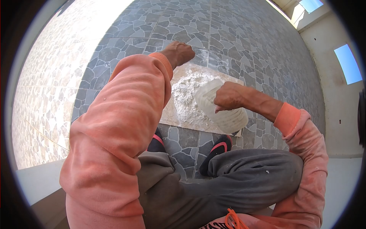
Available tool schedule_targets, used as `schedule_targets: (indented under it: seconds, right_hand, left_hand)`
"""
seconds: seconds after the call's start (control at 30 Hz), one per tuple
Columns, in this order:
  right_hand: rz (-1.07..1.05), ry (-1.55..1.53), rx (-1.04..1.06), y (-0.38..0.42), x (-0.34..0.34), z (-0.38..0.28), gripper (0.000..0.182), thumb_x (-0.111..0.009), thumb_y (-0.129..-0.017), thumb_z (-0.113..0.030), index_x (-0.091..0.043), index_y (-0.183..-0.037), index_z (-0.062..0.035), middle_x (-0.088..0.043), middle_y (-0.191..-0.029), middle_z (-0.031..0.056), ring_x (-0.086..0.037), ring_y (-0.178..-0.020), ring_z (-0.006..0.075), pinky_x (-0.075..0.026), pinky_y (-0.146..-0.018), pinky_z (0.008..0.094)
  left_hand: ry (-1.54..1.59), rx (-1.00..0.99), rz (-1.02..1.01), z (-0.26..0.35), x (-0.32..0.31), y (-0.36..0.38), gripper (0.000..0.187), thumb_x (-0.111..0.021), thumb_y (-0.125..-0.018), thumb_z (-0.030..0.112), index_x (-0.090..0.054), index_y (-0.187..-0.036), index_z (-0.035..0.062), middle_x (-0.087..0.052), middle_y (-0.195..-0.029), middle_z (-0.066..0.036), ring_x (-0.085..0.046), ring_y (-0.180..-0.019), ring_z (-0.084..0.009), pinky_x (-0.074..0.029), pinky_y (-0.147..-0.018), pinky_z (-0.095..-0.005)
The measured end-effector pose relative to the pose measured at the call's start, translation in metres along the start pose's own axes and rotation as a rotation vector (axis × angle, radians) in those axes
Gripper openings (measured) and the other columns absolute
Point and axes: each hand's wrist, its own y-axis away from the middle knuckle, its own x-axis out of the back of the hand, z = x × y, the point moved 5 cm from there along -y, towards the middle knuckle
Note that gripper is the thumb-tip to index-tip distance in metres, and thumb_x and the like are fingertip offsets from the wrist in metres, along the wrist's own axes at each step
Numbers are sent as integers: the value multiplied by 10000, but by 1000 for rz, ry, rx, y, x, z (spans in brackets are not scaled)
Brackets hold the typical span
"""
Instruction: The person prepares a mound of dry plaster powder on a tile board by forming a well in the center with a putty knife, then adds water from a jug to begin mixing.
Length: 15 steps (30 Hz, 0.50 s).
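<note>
A heap of white powder (185, 97) lies on a flat beige board or tile (170, 118) on the floor in front of me. My right hand (230, 96) is closed round a translucent, ribbed plastic container (207, 100), tilted over the right part of the heap. Its contents cannot be made out. Just beyond the board's far left corner is my left hand (179, 52), closed in a fist with its back toward me. The fingers are turned away, so anything inside them is hidden.
Floor tiles (183, 26) with a grey stone pattern surround the board, and white dust marks them behind it. My dark shoes (216, 154) with pink trim are close to its near edge. A pale wall (331, 34) stands at the right; bright sunlight covers the left floor.
</note>
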Motion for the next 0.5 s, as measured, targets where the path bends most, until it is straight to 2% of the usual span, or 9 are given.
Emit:
schedule_targets:
  seconds: [0.5]
  right_hand:
    - [-3, -28, 28, 8, -9, -10, 427, -639, -871, -430, -692, -755, -23, -673, -696, 155, -673, -727, 363, -528, -641, 428]
  left_hand:
    - [-2, -3, -19, -1, 0, -1, 179, -652, -834, -11, -678, -997, 57, -707, -979, -116, -688, -957, -270, -573, -790, -369]
